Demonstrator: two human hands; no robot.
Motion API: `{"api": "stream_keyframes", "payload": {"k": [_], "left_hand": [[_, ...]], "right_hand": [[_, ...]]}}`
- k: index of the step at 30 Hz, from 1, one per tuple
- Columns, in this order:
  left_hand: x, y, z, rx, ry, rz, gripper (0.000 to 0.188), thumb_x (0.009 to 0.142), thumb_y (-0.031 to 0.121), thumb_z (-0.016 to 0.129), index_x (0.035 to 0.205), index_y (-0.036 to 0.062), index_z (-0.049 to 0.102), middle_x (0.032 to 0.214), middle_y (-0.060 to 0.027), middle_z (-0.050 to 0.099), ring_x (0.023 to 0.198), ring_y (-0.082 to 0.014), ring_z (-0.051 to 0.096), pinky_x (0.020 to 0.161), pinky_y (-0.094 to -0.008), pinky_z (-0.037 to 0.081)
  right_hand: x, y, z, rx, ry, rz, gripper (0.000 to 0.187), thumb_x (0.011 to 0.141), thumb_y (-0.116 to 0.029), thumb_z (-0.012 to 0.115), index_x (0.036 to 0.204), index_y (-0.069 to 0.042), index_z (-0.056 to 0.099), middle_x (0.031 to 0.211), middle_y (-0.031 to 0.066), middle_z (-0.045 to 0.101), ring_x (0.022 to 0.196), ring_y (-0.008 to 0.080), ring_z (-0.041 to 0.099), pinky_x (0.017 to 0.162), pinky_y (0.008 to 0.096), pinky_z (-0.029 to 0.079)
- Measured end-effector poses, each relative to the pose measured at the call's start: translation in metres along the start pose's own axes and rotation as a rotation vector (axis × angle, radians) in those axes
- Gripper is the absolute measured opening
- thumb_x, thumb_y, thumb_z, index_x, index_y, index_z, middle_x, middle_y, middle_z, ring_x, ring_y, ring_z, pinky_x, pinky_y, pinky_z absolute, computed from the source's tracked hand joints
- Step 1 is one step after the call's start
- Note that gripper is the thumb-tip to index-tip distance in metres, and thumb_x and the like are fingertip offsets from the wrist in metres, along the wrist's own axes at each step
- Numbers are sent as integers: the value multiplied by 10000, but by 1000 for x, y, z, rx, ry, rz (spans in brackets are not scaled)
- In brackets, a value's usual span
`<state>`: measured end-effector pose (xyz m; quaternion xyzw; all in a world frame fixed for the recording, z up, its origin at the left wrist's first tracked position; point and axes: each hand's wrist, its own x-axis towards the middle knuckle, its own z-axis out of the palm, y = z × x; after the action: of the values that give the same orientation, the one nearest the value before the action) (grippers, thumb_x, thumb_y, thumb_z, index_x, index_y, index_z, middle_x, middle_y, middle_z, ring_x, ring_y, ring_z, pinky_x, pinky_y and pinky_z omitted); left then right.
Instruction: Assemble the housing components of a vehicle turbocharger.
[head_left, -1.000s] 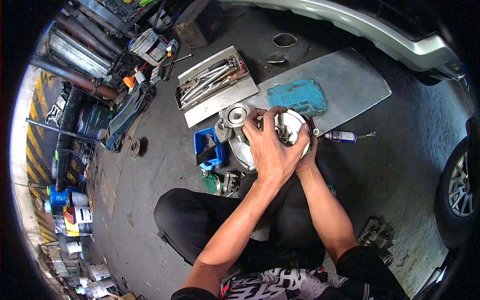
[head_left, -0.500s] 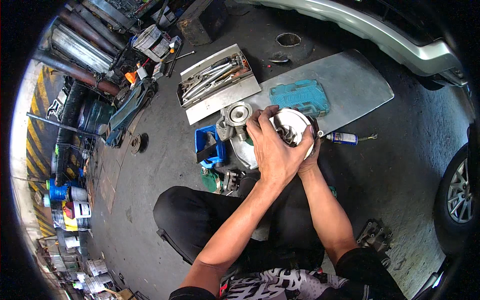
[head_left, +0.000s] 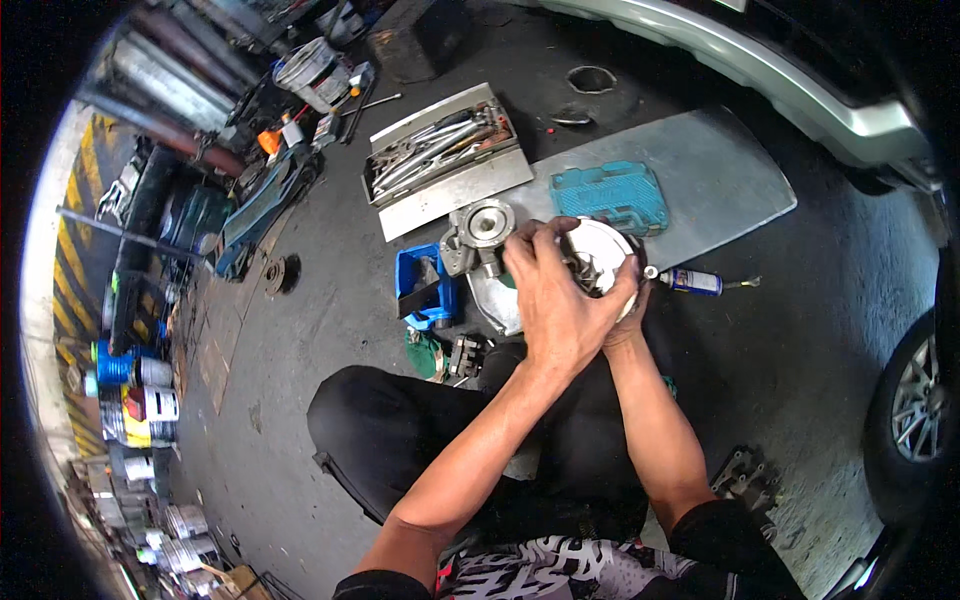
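Over my knees, both hands hold a round, pale metal housing with a bladed wheel in its opening. My left hand curls over its near left side, fingers at the far rim and thumb at the right. My right hand supports the housing from below and the right; most of its fingers are hidden behind it. Just left of the housing stands a grey metal casting with a round flange. A blue plastic bin is close by, and a spray can lies to the right.
A teal moulded case lies on a grey metal panel. Beyond the casting sits an open metal toolbox full of wrenches. A car wheel and bumper border the right. Buckets and parts line the left.
The whole view has shifted slightly, so the floor items appear a little further right. In my hands the housing has tilted slightly; both hands keep their grip.
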<state>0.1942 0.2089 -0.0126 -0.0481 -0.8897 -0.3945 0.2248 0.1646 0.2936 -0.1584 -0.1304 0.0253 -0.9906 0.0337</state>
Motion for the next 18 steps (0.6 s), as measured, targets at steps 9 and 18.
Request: {"api": "stream_keyframes", "payload": {"k": [9, 18], "left_hand": [[1, -1, 1, -57, -10, -41, 652, 704, 319, 782, 1156, -41, 479, 1141, -237, 412, 1095, -404, 421, 945, -467, 395], [3, -3, 4, -103, 45, -40, 577, 676, 233, 762, 1129, -21, 509, 1149, -222, 436, 1045, -386, 434, 908, -477, 385]], "right_hand": [[-9, -1, -20, -103, 311, 40, 695, 932, -529, 345, 1415, -30, 384, 1418, 152, 444, 1293, 319, 441, 1112, 465, 334], [-9, 0, -17, -127, 351, 60, 665, 942, -519, 335, 1397, -40, 404, 1387, 139, 465, 1271, 312, 456, 1097, 465, 353]]}}
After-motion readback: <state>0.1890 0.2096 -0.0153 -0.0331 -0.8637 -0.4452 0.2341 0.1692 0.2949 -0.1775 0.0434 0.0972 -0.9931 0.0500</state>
